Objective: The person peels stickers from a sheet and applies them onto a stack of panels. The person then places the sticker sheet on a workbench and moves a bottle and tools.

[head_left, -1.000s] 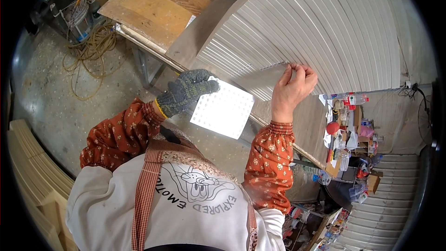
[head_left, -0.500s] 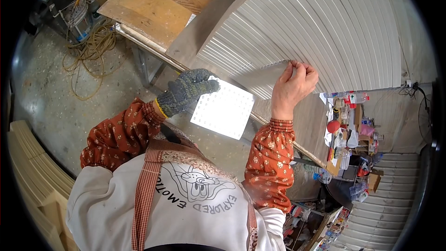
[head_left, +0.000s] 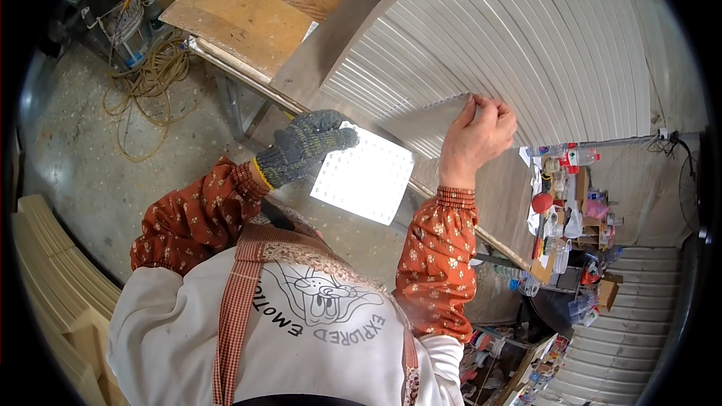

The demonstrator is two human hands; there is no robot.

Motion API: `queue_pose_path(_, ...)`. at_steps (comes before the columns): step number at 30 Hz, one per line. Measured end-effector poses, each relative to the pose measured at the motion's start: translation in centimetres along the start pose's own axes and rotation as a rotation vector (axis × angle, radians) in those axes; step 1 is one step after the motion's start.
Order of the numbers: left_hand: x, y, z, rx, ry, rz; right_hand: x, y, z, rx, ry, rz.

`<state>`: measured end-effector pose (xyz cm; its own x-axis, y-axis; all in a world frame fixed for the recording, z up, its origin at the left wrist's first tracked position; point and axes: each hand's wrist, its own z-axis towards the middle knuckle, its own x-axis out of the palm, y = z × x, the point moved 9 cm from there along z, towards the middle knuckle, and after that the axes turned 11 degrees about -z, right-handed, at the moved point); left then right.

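My left hand [head_left: 310, 143], in a dark grey knitted work glove, grips a white sheet [head_left: 362, 174] by its upper left corner. Rows of small round dots show on the sheet. My right hand [head_left: 481, 134] is bare, its thumb and fingertips pinched together at the ends of several long, pale grey panels [head_left: 519, 37] stacked side by side. Whatever those fingertips hold, if anything, is too small to make out. Small marks run in a row along the panel ends to the left of the right fingertips.
The panels rest on a worn wooden table [head_left: 248, 7] with metal legs. A coiled tan hose [head_left: 154, 68] lies on the floor at the far left. Bottles and a red ball-shaped object [head_left: 541, 202] clutter the right side. Long beige boards [head_left: 56, 278] stand at the lower left.
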<state>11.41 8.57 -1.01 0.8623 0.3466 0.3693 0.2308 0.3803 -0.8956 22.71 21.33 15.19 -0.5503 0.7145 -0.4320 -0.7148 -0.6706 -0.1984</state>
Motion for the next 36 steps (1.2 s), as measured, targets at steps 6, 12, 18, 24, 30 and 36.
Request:
queue_pose_path(6, 0.0, -1.0, -0.2, 0.071, 0.015, 0.119, 0.2, -4.1, 0.7, 0.267, 0.191, 0.024)
queue_pose_path(12, 0.1, 0.0, -0.1, -0.099, -0.036, -0.094, 1.6, -4.3, 0.4, 0.362, 0.36, 0.109)
queue_pose_path(18, 1.0, -2.5, -0.6, 0.398, 0.098, 0.525, 3.2, -5.7, 0.1, 0.448, 0.51, 0.21)
queue_pose_path(24, 2.5, -3.0, 0.2, 0.109, 0.119, 0.44, 2.0, 0.1, -2.4, 0.288, 0.672, 0.827)
queue_pose_path(30, 3.2, -3.3, 0.0, 0.173, 0.147, 0.314, -0.4, 6.0, -3.2, -0.081, 0.72, 0.928)
queue_pose_path(36, 3.7, -3.6, -0.4, 0.321, 0.229, 0.541, -0.8, 6.4, -4.2, -0.088, 0.722, 0.972)
